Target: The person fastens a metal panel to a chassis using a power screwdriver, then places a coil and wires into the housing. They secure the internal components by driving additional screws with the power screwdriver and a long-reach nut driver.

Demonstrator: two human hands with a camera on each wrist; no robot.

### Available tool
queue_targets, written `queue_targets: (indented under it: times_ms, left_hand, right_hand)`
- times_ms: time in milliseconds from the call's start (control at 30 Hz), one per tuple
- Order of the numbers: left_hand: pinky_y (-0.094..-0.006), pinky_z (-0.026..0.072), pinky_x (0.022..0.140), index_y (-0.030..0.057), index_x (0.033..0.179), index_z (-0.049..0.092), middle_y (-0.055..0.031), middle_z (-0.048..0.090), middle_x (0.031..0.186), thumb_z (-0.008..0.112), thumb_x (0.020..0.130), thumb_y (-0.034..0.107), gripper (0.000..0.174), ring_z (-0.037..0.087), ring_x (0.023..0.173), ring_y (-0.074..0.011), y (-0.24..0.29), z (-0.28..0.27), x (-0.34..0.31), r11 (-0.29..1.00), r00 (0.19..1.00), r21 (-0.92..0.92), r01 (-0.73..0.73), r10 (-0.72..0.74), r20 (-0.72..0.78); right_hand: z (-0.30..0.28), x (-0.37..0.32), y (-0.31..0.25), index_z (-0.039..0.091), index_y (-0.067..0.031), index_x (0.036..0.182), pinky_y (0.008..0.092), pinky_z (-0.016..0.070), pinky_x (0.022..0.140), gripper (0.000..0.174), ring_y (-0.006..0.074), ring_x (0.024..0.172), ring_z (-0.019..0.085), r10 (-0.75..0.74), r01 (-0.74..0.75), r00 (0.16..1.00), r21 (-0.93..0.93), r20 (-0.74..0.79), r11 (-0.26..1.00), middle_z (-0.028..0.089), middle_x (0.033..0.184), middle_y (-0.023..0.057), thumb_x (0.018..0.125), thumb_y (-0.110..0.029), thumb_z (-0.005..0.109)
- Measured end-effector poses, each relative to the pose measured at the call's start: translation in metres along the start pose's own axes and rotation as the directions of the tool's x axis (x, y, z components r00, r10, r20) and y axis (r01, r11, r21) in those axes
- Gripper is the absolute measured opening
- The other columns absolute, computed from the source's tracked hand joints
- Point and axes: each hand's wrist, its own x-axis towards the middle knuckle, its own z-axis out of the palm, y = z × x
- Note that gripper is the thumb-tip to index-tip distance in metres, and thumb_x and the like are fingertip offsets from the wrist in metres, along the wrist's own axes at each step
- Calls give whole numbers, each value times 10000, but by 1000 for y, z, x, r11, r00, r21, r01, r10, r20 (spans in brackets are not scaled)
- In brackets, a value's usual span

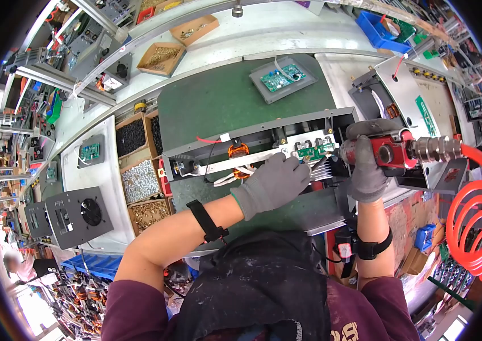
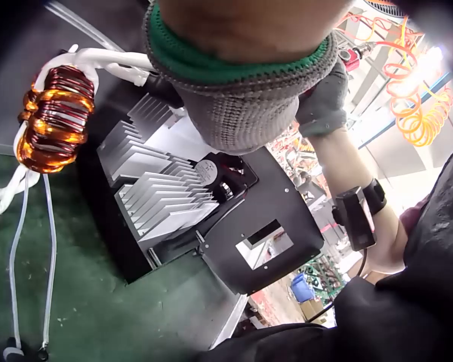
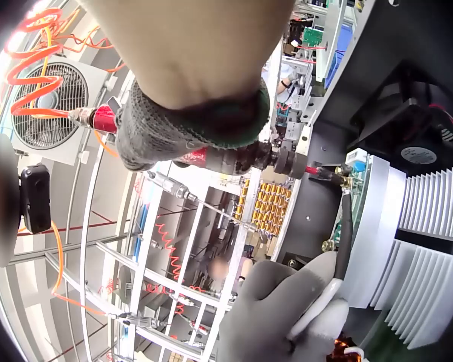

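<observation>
My gloved right hand [image 1: 367,170] grips a red air screwdriver [image 1: 391,150], held sideways over the right end of an open black metal chassis [image 1: 275,128]. In the right wrist view its tip [image 3: 317,170] meets the edge of the circuit board [image 3: 356,177]. My gloved left hand [image 1: 278,182] is at the chassis's near side, fingers curled round a white cable with a black sleeve [image 3: 344,234] that runs up to the board. Silver finned heat sinks [image 2: 162,196] and a fan [image 3: 417,143] sit in the chassis. A copper-wound toroid coil [image 2: 58,119] hangs on white leads left of the heat sinks.
A coiled red air hose [image 1: 474,227] trails from the screwdriver at right. Behind the chassis, a grey panel with a green circuit board [image 1: 283,78] lies on the green mat [image 1: 207,102]. Bins of screws [image 1: 141,182] stand at left, beside a dark fan housing [image 1: 76,217].
</observation>
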Motion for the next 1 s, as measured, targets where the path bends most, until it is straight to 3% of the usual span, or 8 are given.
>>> queue_targets:
  times_ms: [100,233,300,433,600,733,867,1000]
  left_hand:
    - [-321,462,703,86,1059,613,-12,551,878,590,782,169,290,577,829,-159,-1,0,-1,1000,1000,-9,-8,8,-17]
    - [-335,465,727,90,1108,598,-20,558,888,586,786,153,328,575,840,-181,-2,-6,-4,998,997,-19,68,-67,49]
    - [-350,470,777,93,1173,579,-29,571,911,576,786,129,390,574,864,-210,-10,-12,-18,966,986,-200,163,-164,9]
    - [-363,467,834,97,1226,564,-27,585,935,564,779,108,448,570,872,-225,-12,-4,-35,936,968,-248,251,-245,57]
    - [-358,453,734,17,1203,561,-31,545,882,551,799,149,425,551,827,-175,-2,7,-39,974,981,-115,193,-195,-9]
    - [-351,446,713,-10,1218,548,-46,534,882,556,784,148,462,542,818,-186,-3,35,-50,984,972,-126,128,-150,-183]
    - [-356,440,737,-11,1238,532,-54,550,908,557,788,151,478,544,832,-193,-3,29,-47,976,967,-161,147,-176,-185]
    - [-379,427,791,22,1203,540,-67,579,950,594,790,211,457,560,869,-210,5,7,-34,896,939,-293,335,-343,25]
  right_hand:
    - [-1,5,-9,496,-25,1091,264,508,650,306,113,680,580,19,-26,997,97,76,995,610,854,75,820,6,635]
    - [-2,2,-9,494,-12,1120,260,477,579,312,96,664,555,17,-16,994,-12,104,1000,603,804,72,837,-14,626]
    - [-8,3,-3,438,-4,1202,282,502,649,418,140,735,590,0,-16,989,102,148,995,630,940,131,841,-71,638]
    - [-14,6,7,428,-21,1214,341,538,764,622,215,845,645,-63,66,994,-27,84,997,638,1011,177,776,-319,754]
    - [-2,12,8,451,-27,1183,364,538,761,639,234,811,649,-90,90,996,2,6,996,644,957,177,748,-363,776]
    - [1,14,6,470,-22,1162,354,536,718,628,231,773,643,-95,94,995,-21,-18,995,642,908,163,743,-377,773]
    - [3,14,3,476,-23,1162,340,535,694,623,227,754,638,-122,121,992,-55,-15,991,638,876,158,754,-403,753]
    - [3,12,4,467,-28,1181,338,534,702,597,219,757,628,-92,91,995,-17,-44,996,635,911,162,770,-375,726]
